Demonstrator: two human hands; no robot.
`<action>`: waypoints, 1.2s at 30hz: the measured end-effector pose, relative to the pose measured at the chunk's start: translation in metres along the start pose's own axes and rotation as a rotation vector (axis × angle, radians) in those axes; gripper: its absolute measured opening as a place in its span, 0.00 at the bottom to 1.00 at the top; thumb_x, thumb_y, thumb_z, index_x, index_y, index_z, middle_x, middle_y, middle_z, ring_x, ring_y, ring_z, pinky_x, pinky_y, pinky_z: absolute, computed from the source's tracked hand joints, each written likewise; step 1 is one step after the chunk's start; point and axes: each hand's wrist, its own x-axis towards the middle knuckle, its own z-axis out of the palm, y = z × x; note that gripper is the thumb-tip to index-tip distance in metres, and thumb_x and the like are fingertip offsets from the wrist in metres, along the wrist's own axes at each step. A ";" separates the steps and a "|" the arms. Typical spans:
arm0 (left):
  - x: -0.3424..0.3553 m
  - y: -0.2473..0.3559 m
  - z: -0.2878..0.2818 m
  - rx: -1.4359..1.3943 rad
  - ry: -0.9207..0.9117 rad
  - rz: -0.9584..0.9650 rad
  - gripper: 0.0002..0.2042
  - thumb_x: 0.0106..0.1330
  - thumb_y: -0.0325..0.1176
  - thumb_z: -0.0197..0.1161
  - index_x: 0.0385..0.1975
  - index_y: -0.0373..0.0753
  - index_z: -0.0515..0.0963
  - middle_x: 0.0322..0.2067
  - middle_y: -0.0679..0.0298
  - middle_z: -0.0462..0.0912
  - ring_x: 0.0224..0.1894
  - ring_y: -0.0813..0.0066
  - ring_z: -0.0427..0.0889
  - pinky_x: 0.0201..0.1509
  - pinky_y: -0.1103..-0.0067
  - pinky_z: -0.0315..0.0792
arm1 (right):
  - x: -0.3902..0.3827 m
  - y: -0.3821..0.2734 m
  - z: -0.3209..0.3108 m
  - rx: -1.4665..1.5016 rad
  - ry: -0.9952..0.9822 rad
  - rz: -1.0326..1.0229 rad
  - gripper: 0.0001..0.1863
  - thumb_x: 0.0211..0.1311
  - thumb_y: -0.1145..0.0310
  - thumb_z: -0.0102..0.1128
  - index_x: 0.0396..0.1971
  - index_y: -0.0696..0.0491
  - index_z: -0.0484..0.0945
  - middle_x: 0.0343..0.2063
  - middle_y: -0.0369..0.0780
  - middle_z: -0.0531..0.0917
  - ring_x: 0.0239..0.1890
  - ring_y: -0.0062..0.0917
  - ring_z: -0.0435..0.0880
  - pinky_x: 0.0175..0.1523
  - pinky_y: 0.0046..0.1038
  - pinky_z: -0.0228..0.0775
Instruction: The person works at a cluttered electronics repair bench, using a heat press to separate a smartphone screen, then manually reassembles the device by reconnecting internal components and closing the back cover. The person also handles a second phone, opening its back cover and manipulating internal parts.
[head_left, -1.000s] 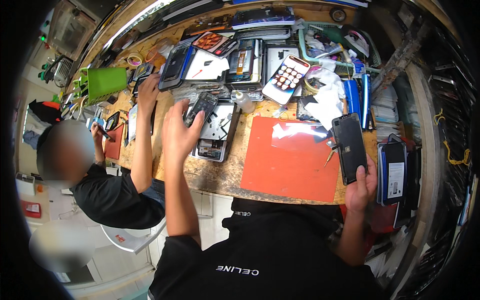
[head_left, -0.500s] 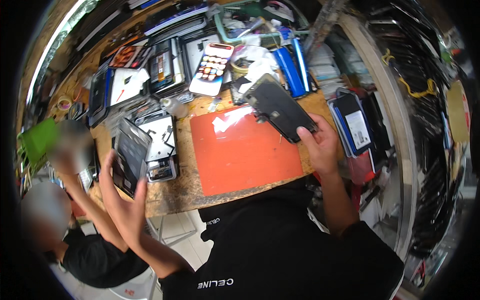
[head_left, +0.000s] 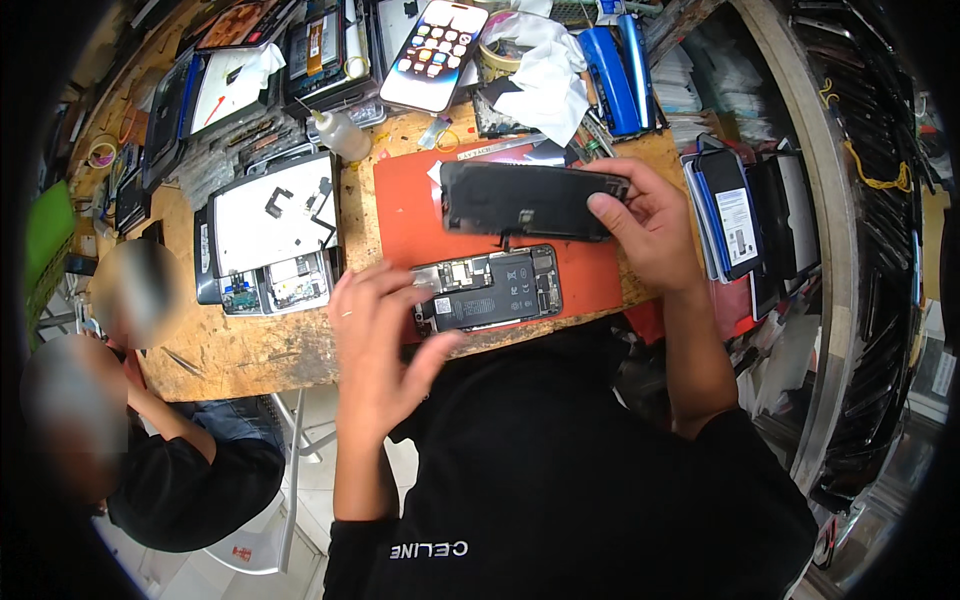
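An opened smartphone (head_left: 505,290) lies on the front part of the orange-red mat (head_left: 405,195), its black battery and circuit board showing. My left hand (head_left: 375,340) is beside its left end, fingers and thumb spread. The fingertips overlap the phone's edge, and I cannot tell whether they touch it. Just behind the phone, my right hand (head_left: 650,225) grips a dark phone screen panel (head_left: 520,200) by its right end, thumb on the near face. The panel is held up and tilted over the mat. A small dark connector strip hangs from its lower edge.
Left of the mat sits a stack of device parts (head_left: 270,225). Behind it stand a clear bottle (head_left: 342,135) and a lit smartphone (head_left: 433,55). White tissue (head_left: 545,95) and a blue tool (head_left: 612,85) lie at the back right. A co-worker (head_left: 195,490) sits at left.
My left hand has moved right, from the parts stack to the mat, where the opened phone now lies. The dark device near that hand is gone from the left. The screen panel has turned nearly level.
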 end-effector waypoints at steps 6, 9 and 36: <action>-0.027 -0.007 0.012 0.011 0.311 -0.098 0.04 0.64 0.21 0.73 0.36 0.36 0.84 0.33 0.59 0.82 0.40 0.57 0.81 0.50 0.65 0.71 | 0.002 0.021 0.022 0.095 -0.141 0.091 0.14 0.79 0.78 0.62 0.60 0.61 0.79 0.44 0.37 0.88 0.44 0.15 0.87 0.50 0.22 0.82; -0.030 -0.004 0.022 0.044 0.295 -0.060 0.05 0.63 0.23 0.74 0.37 0.37 0.86 0.34 0.61 0.82 0.41 0.59 0.81 0.51 0.66 0.69 | 0.005 0.023 0.026 0.137 -0.193 0.107 0.15 0.80 0.78 0.61 0.61 0.63 0.79 0.47 0.41 0.88 0.49 0.17 0.87 0.57 0.23 0.81; -0.009 0.006 0.042 0.480 0.080 0.065 0.14 0.63 0.36 0.72 0.49 0.50 0.91 0.44 0.75 0.87 0.64 0.66 0.77 0.81 0.52 0.44 | 0.014 0.031 0.037 0.069 -0.184 0.031 0.15 0.80 0.80 0.60 0.61 0.64 0.78 0.50 0.41 0.87 0.52 0.19 0.87 0.59 0.25 0.81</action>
